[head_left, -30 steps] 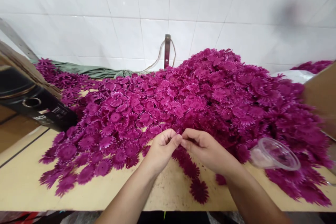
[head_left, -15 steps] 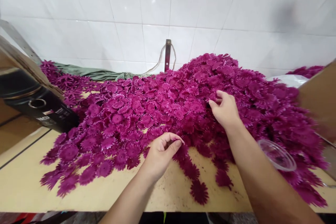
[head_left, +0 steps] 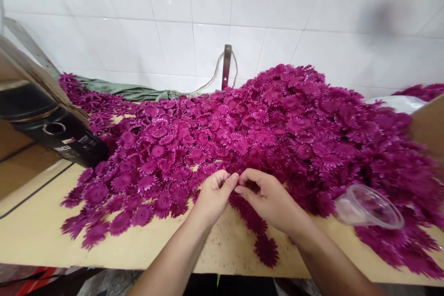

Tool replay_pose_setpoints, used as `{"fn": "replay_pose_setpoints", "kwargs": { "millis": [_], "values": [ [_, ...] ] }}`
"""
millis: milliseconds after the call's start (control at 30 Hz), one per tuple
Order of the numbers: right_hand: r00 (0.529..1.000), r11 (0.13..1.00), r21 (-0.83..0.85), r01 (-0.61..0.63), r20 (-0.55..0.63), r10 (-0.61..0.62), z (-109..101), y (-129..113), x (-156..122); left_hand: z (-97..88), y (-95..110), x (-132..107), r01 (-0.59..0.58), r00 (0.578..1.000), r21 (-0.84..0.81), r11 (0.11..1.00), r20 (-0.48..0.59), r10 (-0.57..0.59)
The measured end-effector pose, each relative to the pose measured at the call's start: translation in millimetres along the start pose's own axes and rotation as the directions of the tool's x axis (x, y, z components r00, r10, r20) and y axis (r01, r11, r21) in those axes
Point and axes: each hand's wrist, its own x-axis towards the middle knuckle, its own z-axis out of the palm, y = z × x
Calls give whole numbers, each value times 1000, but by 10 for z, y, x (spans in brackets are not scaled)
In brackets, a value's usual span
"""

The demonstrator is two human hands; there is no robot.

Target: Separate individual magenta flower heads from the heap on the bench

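Note:
A broad heap of magenta artificial flower pieces [head_left: 194, 152], with jagged petal edges, covers the table. Just in front of it, my left hand [head_left: 217, 194] is closed, its thumb pinched against the index finger. My right hand [head_left: 265, 199] meets it from the right, also closed in a pinch, fingertips almost touching those of the left. Whatever sits between the fingertips is too small and hidden to make out. Below the hands, a single flower piece [head_left: 266, 250] lies at the end of a short trail near the table's front edge.
A black cylindrical container [head_left: 65, 129] leans beside cardboard at left. On the right, a clear plastic tub [head_left: 376, 206] lies tilted among the flowers, near a cardboard box [head_left: 430, 129]. Green cloth [head_left: 118, 89] runs along the tiled wall [head_left: 166, 4], where a metal bracket [head_left: 226, 67] stands.
My right hand has come down and left from the heap to my left hand's fingertips. My left hand stays in about the same place, still pinched. The view has shifted slightly.

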Motion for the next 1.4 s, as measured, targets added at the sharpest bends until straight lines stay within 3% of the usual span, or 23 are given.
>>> {"fn": "replay_pose_setpoints", "kwargs": {
  "millis": [133, 300, 567, 700, 833, 900, 967, 1067, 1100, 1167, 1267, 1333, 1400],
  "values": [
    [997, 998, -20, 65, -37, -65, 6, -1, 19, -16, 16, -25, -38, 999, -32, 999, 8, 38],
    [979, 979, -177, 100, -161, -129, 32, 12, 12, -34, 36, -55, -40, 999, -76, 996, 15, 42],
    [986, 997, -50, 62, -151, -69, 4, 51, 0, -76, 19, -87, -3, 994, -249, 969, 104, 30],
    [989, 994, -47, 94, -114, -99, 68, 37, -29, -67, -35, -69, -68, 997, -108, 992, 34, 72],
    [976, 982, -156, 109, -168, -135, 125, 45, -9, -40, -74, -65, -222, 975, 139, 965, 65, 214],
    [945, 954, -285, 92, -278, -174, 71, 88, 23, -48, -53, -77, -287, 957, 237, 928, 43, 285],
    [879, 923, -384, 11, -437, -192, -62, 160, 57, -83, -6, -88, -311, 944, 268, 912, -21, 329],
    [754, 922, -363, -136, -642, -142, -306, 256, 77, -152, 58, -76, -282, 944, 260, 923, -94, 315],
    [748, 935, -327, -137, -653, -119, -360, 267, 73, -165, 65, -61, -264, 950, 272, 925, -95, 298],
    [803, 965, -250, -76, -589, -90, -389, 250, 52, -155, 54, -20, -240, 957, 334, 911, -75, 280],
    [890, 989, -149, 1, -451, -69, -284, 168, 9, -72, 31, 29, -294, 932, 448, 844, -62, 357],
    [910, 993, -114, 5, -411, -52, -201, 120, -19, -10, 49, 31, -323, 930, 459, 827, -8, 368],
    [926, 995, -104, 4, -375, -43, -146, 92, -45, 38, 87, 15, -305, 951, 407, 861, 74, 301]
  ]
}}
